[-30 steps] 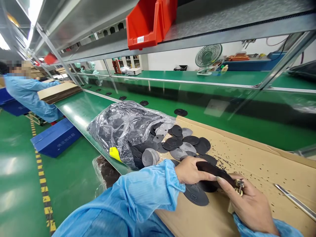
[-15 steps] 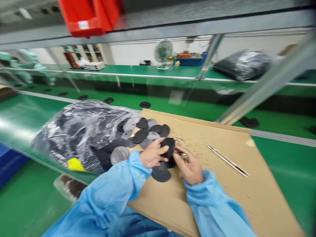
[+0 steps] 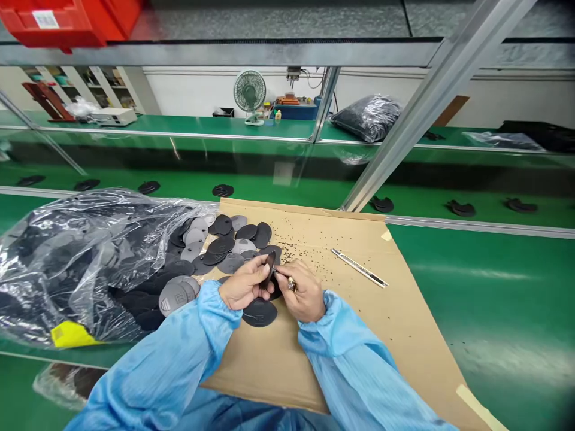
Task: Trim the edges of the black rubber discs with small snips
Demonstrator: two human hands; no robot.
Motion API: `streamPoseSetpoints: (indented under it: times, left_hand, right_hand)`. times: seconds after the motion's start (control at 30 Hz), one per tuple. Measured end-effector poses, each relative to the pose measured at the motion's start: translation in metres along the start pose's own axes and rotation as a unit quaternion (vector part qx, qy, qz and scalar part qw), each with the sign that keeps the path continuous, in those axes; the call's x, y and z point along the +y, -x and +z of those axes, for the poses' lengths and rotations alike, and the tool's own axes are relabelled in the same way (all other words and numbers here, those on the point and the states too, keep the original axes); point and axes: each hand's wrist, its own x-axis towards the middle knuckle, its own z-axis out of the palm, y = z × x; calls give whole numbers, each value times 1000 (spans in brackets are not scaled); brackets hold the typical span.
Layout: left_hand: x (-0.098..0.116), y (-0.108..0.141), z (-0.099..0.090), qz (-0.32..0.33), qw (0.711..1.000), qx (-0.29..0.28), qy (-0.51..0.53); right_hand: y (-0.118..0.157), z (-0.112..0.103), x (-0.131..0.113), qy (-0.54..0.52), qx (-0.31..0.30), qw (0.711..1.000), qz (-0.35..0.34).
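Observation:
In the head view my left hand (image 3: pixel 250 282) pinches a flat black oval piece (image 3: pixel 269 270) by its edge, tilted almost side-on. Close against it, my right hand (image 3: pixel 302 291) is closed round a small tool with a shiny metal end (image 3: pixel 292 284), its tip at the black piece; most of the tool is hidden in the fingers. Below the hands lies another black oval piece (image 3: pixel 259 313) on the cardboard sheet (image 3: pixel 359 335). A pile of black and grey oval pieces (image 3: pixel 220 246) spreads to the left of my hands.
A clear plastic bag (image 3: pixel 90 251) full of such pieces lies at left. A slim white-and-black tool (image 3: pixel 359 268) and small black bits (image 3: pixel 309 251) lie on the cardboard. Behind runs a green belt (image 3: pixel 278 190) bearing spaced black pieces. A metal post (image 3: pixel 399 126) slants at right.
The view has turned to the right and is sharper. The black piece in my left hand has turned from facing me to nearly edge-on; both hands remain close together.

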Motion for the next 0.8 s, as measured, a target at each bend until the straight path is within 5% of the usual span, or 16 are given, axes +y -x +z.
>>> streamPoseSetpoints:
  times: [0.2, 0.37, 0.57, 0.8]
  left_hand:
    - [6, -1, 6, 73, 992, 103, -2]
    - [29, -10, 5, 126, 962, 242, 6]
    - [56, -26, 7, 96, 965, 215, 114]
    - [52, -37, 15, 71, 966, 218, 118]
  right_hand:
    - [3, 3, 9, -17, 25, 994, 103]
    - [4, -1, 36, -40, 178, 948, 260]
    - [-2, -4, 45, -28, 189, 948, 253]
    - [-2, -5, 42, -28, 169, 959, 224]
